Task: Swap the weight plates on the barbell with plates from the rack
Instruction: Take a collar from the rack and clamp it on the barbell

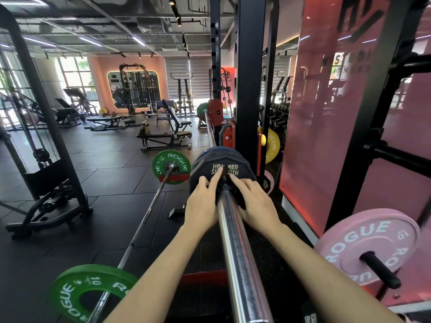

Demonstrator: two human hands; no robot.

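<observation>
A chrome barbell sleeve (pixel 240 259) runs from the bottom of the view up to a dark Hammer Strength plate (pixel 207 160) on it, with a blue plate (pixel 218 149) behind. My left hand (pixel 201 202) lies flat against the dark plate's face left of the sleeve, fingers straight. My right hand (pixel 256 202) presses the same face on the right side, fingers spread. A pink Rogue plate (pixel 363 243) hangs on a rack peg (pixel 379 269) at the lower right. A yellow Rogue plate (pixel 271 144) sits on the rack behind the upright.
A second barbell (pixel 144 217) lies on the floor to the left with green Rogue plates at its near end (pixel 77 290) and far end (pixel 171 166). The black rack upright (pixel 247 78) stands just behind the plates. Benches and machines fill the back.
</observation>
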